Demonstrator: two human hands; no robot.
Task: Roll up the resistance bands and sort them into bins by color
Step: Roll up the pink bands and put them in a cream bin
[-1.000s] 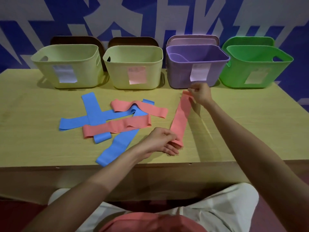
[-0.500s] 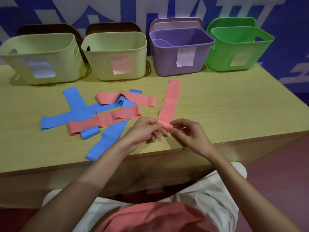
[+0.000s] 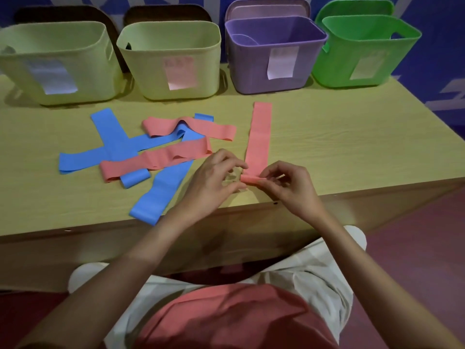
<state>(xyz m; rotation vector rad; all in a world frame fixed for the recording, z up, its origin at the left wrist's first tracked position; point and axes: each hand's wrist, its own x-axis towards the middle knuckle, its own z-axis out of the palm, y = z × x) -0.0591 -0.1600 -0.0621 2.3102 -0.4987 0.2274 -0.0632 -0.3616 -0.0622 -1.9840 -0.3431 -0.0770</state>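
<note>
- I am pinching the near end of the flat salmon-pink rubber resistance band [image 3: 259, 137] with my left hand [image 3: 216, 177] and my right hand [image 3: 289, 183]; both are curled round its first small fold.
- The band is lying straight on the pale wooden surface [image 3: 352, 137], running from near the front edge toward the purple plastic bin [image 3: 274, 54] at the back edge.
- The roll could be starting loose or skewed if my fingertips are pressing unevenly; the stretchy strip might spring open.
- The tangled pile of blue and pink bands [image 3: 151, 152] is waiting left of centre; dragging my left wrist could be disturbing it.
</note>
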